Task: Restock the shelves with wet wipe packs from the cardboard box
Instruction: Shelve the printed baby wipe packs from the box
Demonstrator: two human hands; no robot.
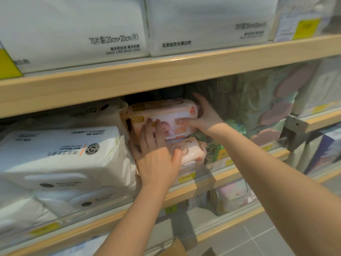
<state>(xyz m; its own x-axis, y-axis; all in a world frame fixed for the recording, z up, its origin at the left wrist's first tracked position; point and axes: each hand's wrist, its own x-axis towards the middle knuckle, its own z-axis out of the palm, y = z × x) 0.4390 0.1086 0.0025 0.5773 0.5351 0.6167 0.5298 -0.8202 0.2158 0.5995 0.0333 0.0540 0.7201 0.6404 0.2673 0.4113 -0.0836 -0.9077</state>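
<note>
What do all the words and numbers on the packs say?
"70片装(20cm×20cm/片)", "DAILY LIFE DAILY LOVE": left white pack, top shelf.
"无添加荧光增白剂": right white pack, top shelf.
"DL": round logo, upside down, white wipes pack.
Orange baby wipes pack, yellow price tags: too blurred.

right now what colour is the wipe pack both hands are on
Pale peach-pink with orange labels, seen in the head view: wipe pack.

Light wooden shelves (166, 71) run across the view, each with a clear plastic front strip (212, 169) carrying yellow price tags (186, 177). Warm, soft light falls on the wood. Down at the bottom right, grey floor tiles (258, 239) with pale grout lines. A grey metal bracket (293, 130) joins the shelving at right.
</note>
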